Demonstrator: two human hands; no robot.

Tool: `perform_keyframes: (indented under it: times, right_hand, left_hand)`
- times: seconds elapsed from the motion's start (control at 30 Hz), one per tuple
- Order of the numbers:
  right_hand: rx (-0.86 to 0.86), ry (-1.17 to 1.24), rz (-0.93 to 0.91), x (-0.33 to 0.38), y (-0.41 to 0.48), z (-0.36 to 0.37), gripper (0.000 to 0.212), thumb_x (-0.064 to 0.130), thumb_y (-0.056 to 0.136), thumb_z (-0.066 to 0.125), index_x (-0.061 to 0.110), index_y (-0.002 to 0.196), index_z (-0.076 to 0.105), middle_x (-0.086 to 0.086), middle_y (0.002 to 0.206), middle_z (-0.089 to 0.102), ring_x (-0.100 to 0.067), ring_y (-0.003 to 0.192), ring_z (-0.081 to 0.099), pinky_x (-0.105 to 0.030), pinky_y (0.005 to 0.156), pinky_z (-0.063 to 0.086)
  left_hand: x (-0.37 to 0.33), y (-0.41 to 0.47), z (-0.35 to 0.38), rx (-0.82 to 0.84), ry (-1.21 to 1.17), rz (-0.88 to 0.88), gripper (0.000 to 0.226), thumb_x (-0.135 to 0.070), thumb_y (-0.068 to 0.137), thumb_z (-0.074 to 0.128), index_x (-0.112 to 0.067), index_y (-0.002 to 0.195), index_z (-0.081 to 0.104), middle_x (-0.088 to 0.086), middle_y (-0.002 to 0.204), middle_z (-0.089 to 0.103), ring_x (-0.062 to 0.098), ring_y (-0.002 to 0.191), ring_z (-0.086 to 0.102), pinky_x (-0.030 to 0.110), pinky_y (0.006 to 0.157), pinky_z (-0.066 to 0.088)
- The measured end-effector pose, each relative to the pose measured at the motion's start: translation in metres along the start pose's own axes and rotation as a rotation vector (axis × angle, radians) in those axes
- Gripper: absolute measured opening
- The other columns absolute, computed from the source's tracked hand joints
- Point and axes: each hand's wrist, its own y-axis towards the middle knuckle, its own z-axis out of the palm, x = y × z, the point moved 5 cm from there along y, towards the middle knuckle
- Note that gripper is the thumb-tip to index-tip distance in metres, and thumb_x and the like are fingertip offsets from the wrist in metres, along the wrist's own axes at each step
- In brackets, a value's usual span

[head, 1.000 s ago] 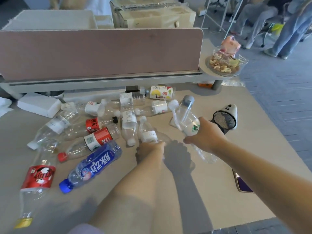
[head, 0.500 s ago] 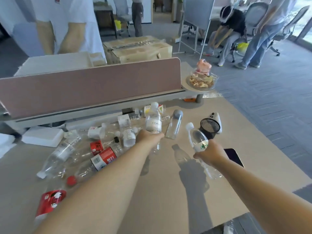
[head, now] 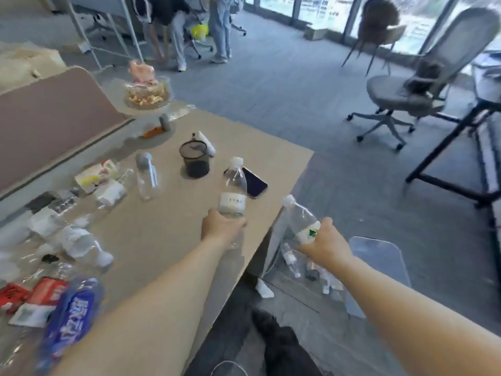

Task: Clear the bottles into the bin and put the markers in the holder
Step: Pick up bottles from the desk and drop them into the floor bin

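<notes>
Each grip is closed round the lower body of an empty-looking bottle, left hand [head: 222, 227] holding its bottle [head: 233, 191] over the surface [head: 168, 226], right hand [head: 324, 244] holding another [head: 301, 219] above the clear bin [head: 379, 256]; light, thin, crushable plastic, I'd guess.

Two clear bottles held [head: 233, 189] [head: 301, 222], one upright grey-capped bottle [head: 146, 176], one mesh holder [head: 195, 159], one phone [head: 254, 182]

clear glossy plastic bottle [head: 233, 185], matt table [head: 168, 229].

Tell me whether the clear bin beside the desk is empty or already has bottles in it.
Not empty. Through the clear bin wall, a few bottles lie at the bottom, below the bottle in the right hand.
</notes>
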Motion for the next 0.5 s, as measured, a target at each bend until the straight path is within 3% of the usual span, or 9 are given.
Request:
perform_keyframes:
  times: [0.07, 0.2, 0.33, 0.43, 0.5]
  right_hand:
    - [-0.044, 0.037, 0.145, -0.062, -0.007, -0.032, 0.062, 0.037, 0.073, 0.073, 0.008, 0.115, 0.038, -0.014, 0.115, 0.058, -0.033, 0.102, 0.059, -0.037, 0.075, 0.048]
    - [-0.146, 0.080, 0.414, -0.189, -0.029, -0.086, 0.071, 0.038, 0.075, 0.073, 0.004, 0.128, 0.041, -0.017, 0.127, 0.048, -0.034, 0.118, 0.049, -0.040, 0.094, 0.045]
    - [-0.203, 0.304, 0.639, -0.295, -0.045, -0.101, 0.071, 0.033, 0.073, 0.074, 0.001, 0.125, 0.039, -0.017, 0.121, 0.052, -0.032, 0.100, 0.055, -0.034, 0.074, 0.045]
    - [-0.160, 0.356, 0.695, -0.348, -0.032, -0.096, 0.067, 0.035, 0.073, 0.072, 0.002, 0.121, 0.039, -0.016, 0.113, 0.056, -0.030, 0.090, 0.055, -0.030, 0.056, 0.039]
    - [-0.121, 0.341, 0.710, -0.371, -0.011, -0.098, 0.066, 0.035, 0.073, 0.071, 0.002, 0.120, 0.040, -0.013, 0.106, 0.055, -0.029, 0.087, 0.053, -0.029, 0.053, 0.036]
  left_hand:
    - [-0.025, -0.018, 0.057, 0.117, 0.116, 0.097, 0.061, -0.034, 0.069, 0.073, -0.012, 0.121, 0.051, 0.007, 0.114, 0.062, 0.028, 0.102, 0.062, 0.033, 0.082, 0.052]
    - [-0.060, -0.050, 0.179, 0.397, 0.235, 0.215, 0.043, -0.027, 0.073, 0.075, -0.014, 0.107, 0.052, 0.000, 0.102, 0.063, 0.021, 0.090, 0.060, 0.028, 0.076, 0.047]
    - [-0.065, -0.079, 0.295, 0.599, 0.340, 0.196, 0.062, -0.037, 0.073, 0.078, -0.011, 0.120, 0.046, 0.003, 0.111, 0.061, 0.022, 0.094, 0.060, 0.032, 0.078, 0.049]
    - [-0.063, -0.092, 0.368, 0.676, 0.452, 0.155, 0.075, -0.044, 0.079, 0.074, -0.006, 0.131, 0.036, 0.007, 0.120, 0.054, 0.024, 0.102, 0.054, 0.032, 0.081, 0.044]
    - [-0.066, -0.089, 0.407, 0.690, 0.526, 0.126, 0.087, -0.048, 0.078, 0.073, -0.005, 0.139, 0.030, 0.010, 0.130, 0.052, 0.027, 0.113, 0.054, 0.035, 0.087, 0.047]
